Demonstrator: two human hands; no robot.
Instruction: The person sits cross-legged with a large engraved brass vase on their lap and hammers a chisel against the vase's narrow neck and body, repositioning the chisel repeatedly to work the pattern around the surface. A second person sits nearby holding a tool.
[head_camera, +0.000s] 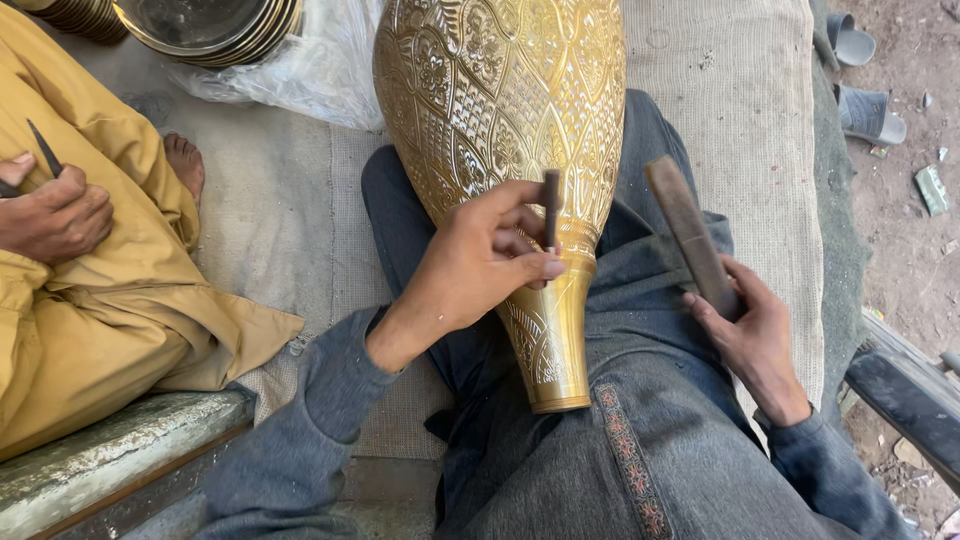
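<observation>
Both hands were apart, as I saw it from the head camera: the left hand (480, 262) pinched a short dark punch (551, 210) upright, tip on the neck of the engraved brass vase (500, 110), and the right hand (748, 335) gripped a hammer (690, 232) off to the side. That vase lay across my lap, mouth toward me, seemingly so my legs steadied it. To my left, a person in yellow held a thin tool (45, 148), with stacked metal plates (215, 30) beyond.

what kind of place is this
Probably an open-air metal engraving workshop. The left hand sets a chisel on an engraved brass vase, the right hand holds a hammer, and stacked metal plates sit nearby.
</observation>
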